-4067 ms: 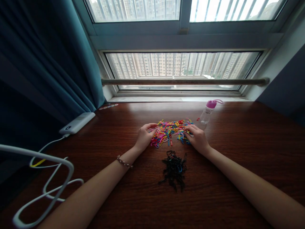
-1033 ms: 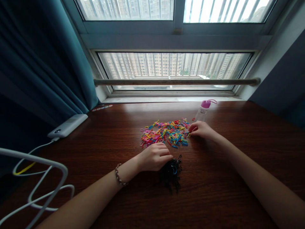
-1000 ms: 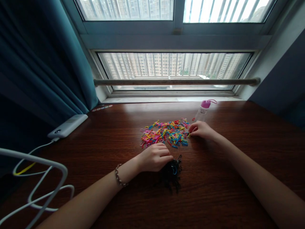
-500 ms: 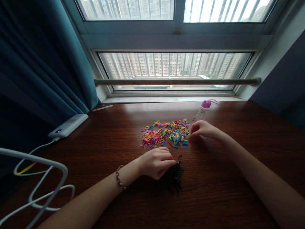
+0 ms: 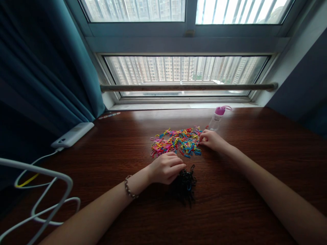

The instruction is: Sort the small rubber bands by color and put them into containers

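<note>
A loose heap of small colourful clips or bands (image 5: 178,141) lies on the brown wooden table (image 5: 114,136). Nearer the front is a pile of black ones (image 5: 187,185). My left hand (image 5: 167,167), a braided bracelet on its wrist, is closed between the two piles, just up and left of the black one; its fingertips are partly hidden. At the right edge of the colourful heap, my right hand (image 5: 211,140) pinches with thumb and fingers together. Whatever either hand holds is too small or hidden to make out.
A clear bottle with a pink cap (image 5: 216,119) stands behind my right hand. At the left lie a white power bank (image 5: 74,135) and its cable, with a thick white looped tube (image 5: 58,175) in front. A window and curtain border the table.
My left hand has moved slightly up and away from the black pile, uncovering more of it. My right hand has shifted left, against the edge of the colourful heap.
</note>
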### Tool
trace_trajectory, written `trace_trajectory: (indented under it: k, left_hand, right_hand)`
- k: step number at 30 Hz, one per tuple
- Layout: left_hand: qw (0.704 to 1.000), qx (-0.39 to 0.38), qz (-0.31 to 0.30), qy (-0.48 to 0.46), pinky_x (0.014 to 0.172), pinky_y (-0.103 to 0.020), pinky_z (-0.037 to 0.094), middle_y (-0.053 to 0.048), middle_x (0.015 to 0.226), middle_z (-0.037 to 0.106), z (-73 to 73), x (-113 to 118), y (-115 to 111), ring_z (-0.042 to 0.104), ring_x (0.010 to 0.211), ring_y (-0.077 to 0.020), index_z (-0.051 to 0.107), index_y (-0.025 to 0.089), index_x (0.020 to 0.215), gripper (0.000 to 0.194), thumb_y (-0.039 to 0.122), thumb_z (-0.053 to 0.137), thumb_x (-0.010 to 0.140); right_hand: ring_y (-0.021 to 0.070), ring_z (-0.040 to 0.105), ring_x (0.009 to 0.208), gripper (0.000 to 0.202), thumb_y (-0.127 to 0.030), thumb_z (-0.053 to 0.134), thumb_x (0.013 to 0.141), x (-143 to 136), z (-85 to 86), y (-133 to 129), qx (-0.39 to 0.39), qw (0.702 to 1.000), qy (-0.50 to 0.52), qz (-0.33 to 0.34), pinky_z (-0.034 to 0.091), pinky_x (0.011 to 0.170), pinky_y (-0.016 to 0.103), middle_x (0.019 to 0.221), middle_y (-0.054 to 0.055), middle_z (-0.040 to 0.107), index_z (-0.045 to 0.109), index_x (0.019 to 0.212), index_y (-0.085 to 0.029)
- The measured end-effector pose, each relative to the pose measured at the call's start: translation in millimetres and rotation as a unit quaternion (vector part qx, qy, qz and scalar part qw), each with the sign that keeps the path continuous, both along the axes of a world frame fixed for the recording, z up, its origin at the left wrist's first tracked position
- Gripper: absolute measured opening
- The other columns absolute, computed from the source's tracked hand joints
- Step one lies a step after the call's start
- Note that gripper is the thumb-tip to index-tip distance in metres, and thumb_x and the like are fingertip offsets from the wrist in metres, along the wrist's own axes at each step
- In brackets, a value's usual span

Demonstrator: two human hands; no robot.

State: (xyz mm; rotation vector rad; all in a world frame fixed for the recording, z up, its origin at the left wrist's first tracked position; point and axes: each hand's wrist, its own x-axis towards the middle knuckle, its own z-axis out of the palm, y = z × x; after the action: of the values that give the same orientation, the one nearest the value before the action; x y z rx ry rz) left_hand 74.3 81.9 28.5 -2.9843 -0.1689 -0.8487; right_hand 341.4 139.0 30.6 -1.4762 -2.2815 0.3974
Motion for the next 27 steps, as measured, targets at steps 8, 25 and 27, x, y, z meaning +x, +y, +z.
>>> trace_trajectory:
  k: [8, 25, 27]
  left_hand:
    - [1.0, 0.013, 0.01, 0.023, 0.067, -0.03, 0.047, -0.006, 0.075, 0.063, -1.5, -1, 1, 0.057, 0.069, -0.0147, 0.053, 0.014, 0.097, 0.021, 0.015, 0.043, 0.079]
    - [1.0, 0.009, 0.021, 0.015, 0.067, -0.031, 0.046, -0.006, 0.075, 0.063, -4.6, -2, 3, 0.056, 0.069, -0.0151, 0.054, 0.014, 0.096, 0.02, 0.015, 0.045, 0.079]
    - [0.999, -0.003, 0.036, -0.009, 0.069, -0.031, 0.045, -0.006, 0.076, 0.063, -5.4, -3, 4, 0.056, 0.073, -0.0157, 0.055, 0.014, 0.096, 0.02, 0.015, 0.047, 0.078]
  right_hand:
    - [0.0114, 0.05, 0.057, 0.016, -0.028, 0.052, 0.076, 3, 14.5, 2, -0.078, 0.996, 0.052, -0.003, 0.037, 0.055, 0.023, 0.062, 0.001, 0.057, 0.06, 0.073, -0.015]
    - [0.0113, 0.052, 0.057, 0.013, -0.027, 0.064, 0.064, -1, 21.4, -5, -0.1, 0.992, 0.071, 0.008, 0.038, 0.053, 0.022, 0.06, 0.0, 0.06, 0.062, 0.067, -0.015]
    - [0.0115, 0.053, 0.057, 0.012, -0.024, 0.064, 0.064, -4, 22.9, -7, -0.094, 0.99, 0.104, 0.003, 0.04, 0.054, 0.022, 0.061, 0.0, 0.061, 0.063, 0.072, -0.015]
